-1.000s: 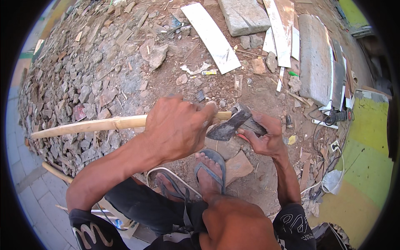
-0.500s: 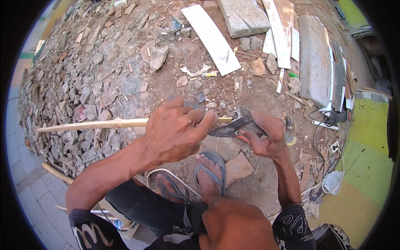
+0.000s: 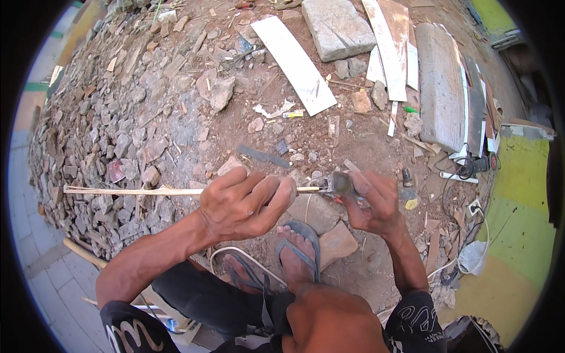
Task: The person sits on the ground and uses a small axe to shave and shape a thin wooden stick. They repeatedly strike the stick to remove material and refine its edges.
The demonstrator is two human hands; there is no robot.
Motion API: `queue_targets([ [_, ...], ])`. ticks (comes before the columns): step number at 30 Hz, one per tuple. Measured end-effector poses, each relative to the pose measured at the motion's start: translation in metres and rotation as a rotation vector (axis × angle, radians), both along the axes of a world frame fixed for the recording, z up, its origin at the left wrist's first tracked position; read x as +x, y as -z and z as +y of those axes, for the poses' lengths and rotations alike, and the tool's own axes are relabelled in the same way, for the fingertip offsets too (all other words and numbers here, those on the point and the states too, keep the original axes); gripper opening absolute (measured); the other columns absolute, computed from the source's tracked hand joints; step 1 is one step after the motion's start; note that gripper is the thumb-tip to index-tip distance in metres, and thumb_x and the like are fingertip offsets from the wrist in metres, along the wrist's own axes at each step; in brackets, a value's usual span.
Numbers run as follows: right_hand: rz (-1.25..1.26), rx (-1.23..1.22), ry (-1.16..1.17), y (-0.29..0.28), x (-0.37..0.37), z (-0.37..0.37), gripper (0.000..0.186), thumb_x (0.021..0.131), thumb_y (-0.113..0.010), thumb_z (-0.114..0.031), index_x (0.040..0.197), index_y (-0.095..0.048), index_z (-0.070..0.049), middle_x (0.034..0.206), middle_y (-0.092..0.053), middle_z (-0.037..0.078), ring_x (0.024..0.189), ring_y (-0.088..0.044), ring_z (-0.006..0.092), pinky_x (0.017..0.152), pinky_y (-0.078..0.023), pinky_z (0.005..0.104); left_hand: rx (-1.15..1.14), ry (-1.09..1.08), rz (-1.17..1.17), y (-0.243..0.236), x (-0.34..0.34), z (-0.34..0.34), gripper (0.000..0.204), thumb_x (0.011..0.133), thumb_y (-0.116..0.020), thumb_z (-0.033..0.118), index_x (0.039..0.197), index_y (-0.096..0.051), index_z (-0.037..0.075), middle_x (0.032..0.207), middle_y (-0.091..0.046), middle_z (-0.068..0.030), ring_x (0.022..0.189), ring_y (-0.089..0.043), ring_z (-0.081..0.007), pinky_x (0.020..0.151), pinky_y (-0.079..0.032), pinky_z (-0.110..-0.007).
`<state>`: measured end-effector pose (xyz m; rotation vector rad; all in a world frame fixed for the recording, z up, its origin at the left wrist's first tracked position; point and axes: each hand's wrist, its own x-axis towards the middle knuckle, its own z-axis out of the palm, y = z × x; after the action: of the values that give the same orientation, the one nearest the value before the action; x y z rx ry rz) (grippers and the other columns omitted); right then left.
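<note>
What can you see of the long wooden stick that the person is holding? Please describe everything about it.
The wooden stick is long, thin and pale, like split bamboo or light wood. It lies almost level across the picture, over rubble and broken stones. Its free end points to the person's left. The left hand grips it from above and hides its middle. Its other end meets a dark metal blade held in the right hand. A thin sliver seems to peel along it.

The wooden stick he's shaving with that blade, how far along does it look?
Done: the stick is already thin and pale along its visible length. In hand: the left hand grips the stick near its right end while the right hand holds the blade against that end. Left: that end, by the look of it.
</note>
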<state>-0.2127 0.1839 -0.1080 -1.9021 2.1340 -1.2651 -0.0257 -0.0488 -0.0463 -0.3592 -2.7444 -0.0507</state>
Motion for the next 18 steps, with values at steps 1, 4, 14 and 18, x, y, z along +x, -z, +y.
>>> queue_targets([
  [1,-0.003,0.023,0.000,0.000,0.000,0.001,0.049,0.066,-0.084,0.003,0.112,-0.068,0.007,0.088,-0.072,0.019,0.068,-0.071,0.0324,0.056,-0.051,0.0381,-0.007,0.008,0.001,-0.001,0.000,-0.001,0.020,0.086,-0.072,0.013,0.103,-0.069,0.004,0.076,-0.057,0.0021,0.066,-0.059,-0.0094,0.057,-0.037,-0.028],
  [4,0.013,-0.054,0.004,0.001,0.001,-0.002,0.049,0.067,-0.083,0.005,0.113,-0.068,0.007,0.087,-0.072,0.019,0.067,-0.070,0.0322,0.057,-0.053,0.0377,-0.029,0.028,0.000,-0.005,-0.001,-0.003,0.019,0.086,-0.073,0.014,0.102,-0.069,0.004,0.076,-0.057,0.0021,0.065,-0.059,-0.0093,0.057,-0.036,-0.027],
  [14,0.129,-0.139,0.049,-0.003,0.001,-0.010,0.045,0.071,-0.078,0.006,0.115,-0.066,0.004,0.078,-0.066,0.011,0.058,-0.063,0.0254,0.049,-0.047,0.0345,-0.110,0.062,0.146,-0.001,-0.004,-0.013,0.017,0.085,-0.072,0.014,0.100,-0.073,0.006,0.077,-0.062,0.0030,0.064,-0.060,-0.0067,0.056,-0.030,-0.027],
  [18,0.137,-0.111,0.046,-0.003,0.003,-0.006,0.052,0.068,-0.077,0.008,0.119,-0.066,0.005,0.083,-0.068,0.013,0.060,-0.063,0.0259,0.050,-0.047,0.0358,-0.145,0.066,0.158,-0.002,-0.001,-0.012,0.016,0.086,-0.071,0.016,0.100,-0.073,0.008,0.077,-0.062,0.0045,0.064,-0.060,-0.0060,0.057,-0.028,-0.026],
])
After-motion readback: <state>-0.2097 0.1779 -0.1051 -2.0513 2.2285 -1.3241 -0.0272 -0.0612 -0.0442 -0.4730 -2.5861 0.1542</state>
